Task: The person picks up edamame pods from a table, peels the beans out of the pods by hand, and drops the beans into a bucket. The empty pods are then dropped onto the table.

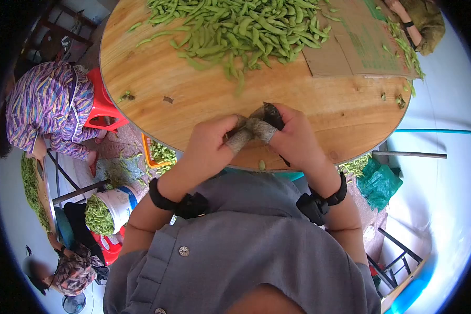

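Note:
Over the near part of the round wooden table (193,104), my two hands meet at the fingertips. My left hand (209,141) is closed, its thumb wrapped in a speckled grey cover and pressed towards the other thumb. My right hand (301,138) is closed too, with a similar grey cover on its thumb and a dark, blackened piece (273,115) at its index finger. What the fingertips pinch is hidden between them; I cannot tell what it is. Beyond my hands lies a large heap of green bean pods (246,31).
Flat cardboard (356,52) lies at the table's right, with another person's arm (411,29) beyond. A person in a patterned top (47,104) sits left on a red stool (102,99). Below are a white bucket of pods (118,204), an orange crate (149,152) and a green bag (377,183).

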{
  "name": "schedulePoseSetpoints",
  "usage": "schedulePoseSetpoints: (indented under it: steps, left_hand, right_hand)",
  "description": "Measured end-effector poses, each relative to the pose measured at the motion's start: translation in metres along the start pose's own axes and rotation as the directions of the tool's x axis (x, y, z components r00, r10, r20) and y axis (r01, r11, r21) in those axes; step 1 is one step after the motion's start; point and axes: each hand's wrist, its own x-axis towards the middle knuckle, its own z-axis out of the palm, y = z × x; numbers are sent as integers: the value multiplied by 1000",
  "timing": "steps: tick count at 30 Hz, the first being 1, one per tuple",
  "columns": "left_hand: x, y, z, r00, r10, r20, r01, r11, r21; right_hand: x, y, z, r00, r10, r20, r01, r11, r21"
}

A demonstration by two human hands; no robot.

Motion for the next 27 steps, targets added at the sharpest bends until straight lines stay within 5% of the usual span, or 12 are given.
schedulePoseSetpoints:
  steps: [2, 3, 5, 6, 8, 11, 14, 21, 23, 27]
  left_hand:
    - [-3, -3, -8, 925, -181, 333, 355, 723, -592]
    - [-4, 1, 8, 926, -166, 340, 354, 696, -625]
    - [-9, 0, 8, 848, -250, 468, 504, 105, -857]
    - [-8, -3, 6, 848, -254, 466, 505, 115, -856]
    - [-5, -6, 8, 917, -255, 307, 380, 323, -867]
    - [-4, 3, 1, 936, -265, 231, 342, 528, -777]
    - [-2, 13, 8, 969, -220, 113, 219, 554, -803]
    - [-2, 10, 9, 994, -109, 14, 93, 772, -629]
    - [-1, 13, 4, 994, 69, -82, -85, 974, -210]
    - [2, 8, 8, 958, 256, -126, -251, 966, 58]
  right_hand:
    - [1, 0, 1, 984, -174, 48, 157, 957, 244]
    - [-5, 10, -7, 989, -140, 50, 127, 969, 214]
    - [1, 23, 0, 937, -348, 37, 323, 901, 290]
    - [1, 21, 1, 934, -355, 34, 329, 896, 297]
    - [-9, 11, -3, 978, -205, 31, 206, 978, -30]
    - [-29, -10, -4, 988, -83, 127, 61, 983, 171]
    - [-32, -14, -1, 987, -144, 70, 119, 951, 284]
    - [-31, -12, 1, 987, -106, 117, 66, 951, 303]
    - [-29, -10, 1, 989, -68, 133, 12, 923, 384]
    - [-23, 3, 3, 987, -22, 162, -62, 868, 493]
